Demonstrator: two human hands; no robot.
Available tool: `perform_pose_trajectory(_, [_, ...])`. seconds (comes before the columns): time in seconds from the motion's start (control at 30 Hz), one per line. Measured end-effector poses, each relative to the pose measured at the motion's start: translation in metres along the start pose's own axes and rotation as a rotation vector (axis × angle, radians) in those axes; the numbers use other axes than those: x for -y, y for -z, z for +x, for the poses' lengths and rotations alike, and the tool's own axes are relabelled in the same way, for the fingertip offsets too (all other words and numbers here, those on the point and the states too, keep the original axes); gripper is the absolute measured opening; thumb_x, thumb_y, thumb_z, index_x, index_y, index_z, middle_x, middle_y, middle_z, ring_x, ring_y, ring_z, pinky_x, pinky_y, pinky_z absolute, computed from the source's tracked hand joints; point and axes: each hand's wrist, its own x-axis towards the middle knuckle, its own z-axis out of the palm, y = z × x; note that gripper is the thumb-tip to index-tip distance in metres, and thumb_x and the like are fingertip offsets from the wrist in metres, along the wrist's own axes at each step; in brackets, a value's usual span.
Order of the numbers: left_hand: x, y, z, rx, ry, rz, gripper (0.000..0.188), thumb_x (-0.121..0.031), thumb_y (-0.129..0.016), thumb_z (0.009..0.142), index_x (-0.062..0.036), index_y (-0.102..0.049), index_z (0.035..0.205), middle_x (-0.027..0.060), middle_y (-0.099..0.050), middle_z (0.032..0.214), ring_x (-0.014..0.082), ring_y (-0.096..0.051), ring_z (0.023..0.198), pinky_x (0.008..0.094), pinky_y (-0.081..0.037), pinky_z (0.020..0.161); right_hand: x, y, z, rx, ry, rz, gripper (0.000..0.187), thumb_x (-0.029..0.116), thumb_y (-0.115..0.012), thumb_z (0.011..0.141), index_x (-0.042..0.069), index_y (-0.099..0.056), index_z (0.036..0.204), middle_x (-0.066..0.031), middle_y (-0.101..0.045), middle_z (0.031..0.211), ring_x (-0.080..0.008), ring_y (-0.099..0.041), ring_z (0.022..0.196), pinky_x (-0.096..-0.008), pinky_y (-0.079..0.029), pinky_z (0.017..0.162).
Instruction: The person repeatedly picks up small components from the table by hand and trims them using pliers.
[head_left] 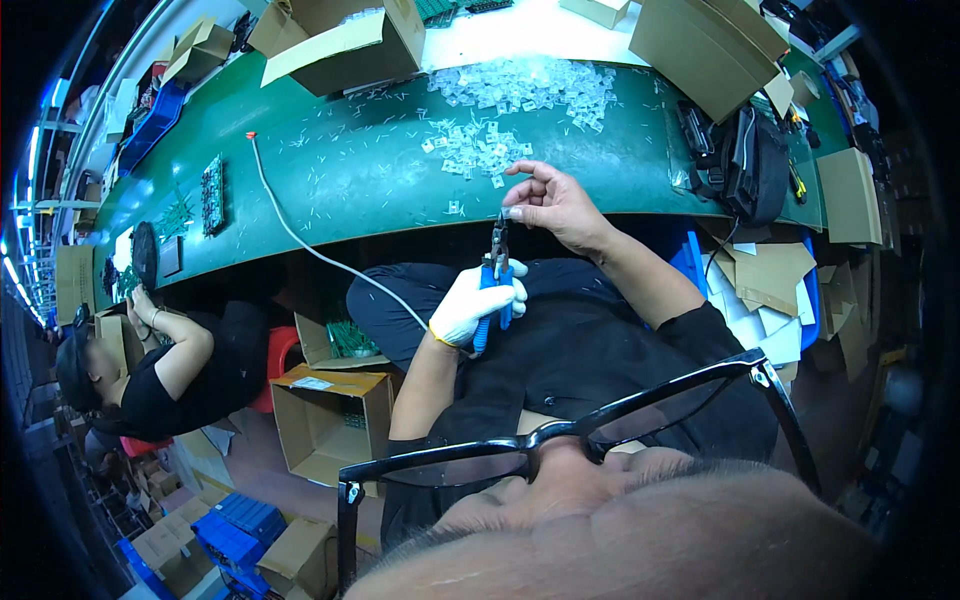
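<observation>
My left hand (472, 303) wears a white glove and grips blue-handled pliers (497, 275) upright over my lap. The pliers' jaws point up at a tiny pale part (511, 212) pinched between the thumb and finger of my bare right hand (555, 205). Both hands are just in front of the near edge of the green workbench (340, 170). A pile of small clear plastic pieces (520, 85) lies on the bench beyond my right hand, with a smaller cluster (475, 145) nearer to it.
A white cable (300, 235) runs from the bench to my lap. Open cardboard boxes (340, 40) stand at the back, another box (325, 415) on the floor. A black bag (745, 160) sits at the right. A seated person (160, 370) works at the left.
</observation>
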Motion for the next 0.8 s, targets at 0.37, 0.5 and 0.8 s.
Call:
perform_pose_trajectory(0.37, [0.001,-0.001,0.0,-0.008,-0.006,0.02,0.055,-0.022,-0.08,0.095,0.0056,-0.059,0.138,0.0115,-0.074,0.105,0.0214,-0.075,0.092,0.0352,-0.061,0.085,0.006,-0.006,-0.003,-0.015,0.019,-0.056,0.068,-0.001,-0.082,0.091,0.005,-0.049,0.15,-0.0053,-0.069,0.104,-0.0099,-0.067,0.089,-0.025,-0.057,0.078])
perform_pose_trajectory(0.5, [-0.006,-0.01,-0.003,-0.096,0.04,0.08,0.045,-0.021,-0.08,0.096,0.0048,-0.063,0.129,0.01,-0.073,0.096,0.0189,-0.073,0.082,0.0347,-0.062,0.076,0.006,-0.004,-0.004,-0.013,0.024,-0.064,0.067,-0.001,-0.082,0.091,0.005,-0.05,0.149,-0.0055,-0.069,0.104,-0.0101,-0.067,0.089,-0.0251,-0.057,0.078])
perform_pose_trajectory(0.8, [-0.003,-0.014,0.0,-0.132,-0.058,-0.047,0.029,-0.014,-0.075,0.099,0.0027,-0.066,0.12,0.0085,-0.071,0.089,0.0174,-0.072,0.075,0.0337,-0.061,0.068,0.009,-0.003,0.002,-0.051,-0.014,-0.034,0.061,0.0,-0.082,0.092,0.004,-0.053,0.146,-0.0048,-0.069,0.102,-0.0096,-0.067,0.087,-0.0258,-0.058,0.076])
